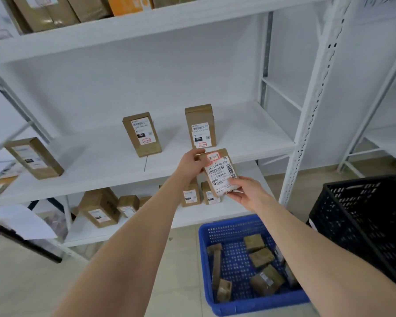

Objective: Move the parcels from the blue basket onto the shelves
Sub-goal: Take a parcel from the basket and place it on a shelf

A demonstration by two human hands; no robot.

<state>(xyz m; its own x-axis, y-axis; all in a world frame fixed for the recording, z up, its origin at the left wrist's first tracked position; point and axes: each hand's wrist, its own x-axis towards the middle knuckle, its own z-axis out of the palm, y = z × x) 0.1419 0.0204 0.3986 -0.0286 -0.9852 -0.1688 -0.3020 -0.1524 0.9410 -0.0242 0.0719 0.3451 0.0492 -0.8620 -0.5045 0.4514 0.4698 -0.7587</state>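
Both hands, parcel (218, 171) gripped between

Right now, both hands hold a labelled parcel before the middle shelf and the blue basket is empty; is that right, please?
Not quite: the head view shows several brown parcels in the blue basket. The left hand and right hand do hold the labelled parcel before the middle shelf.
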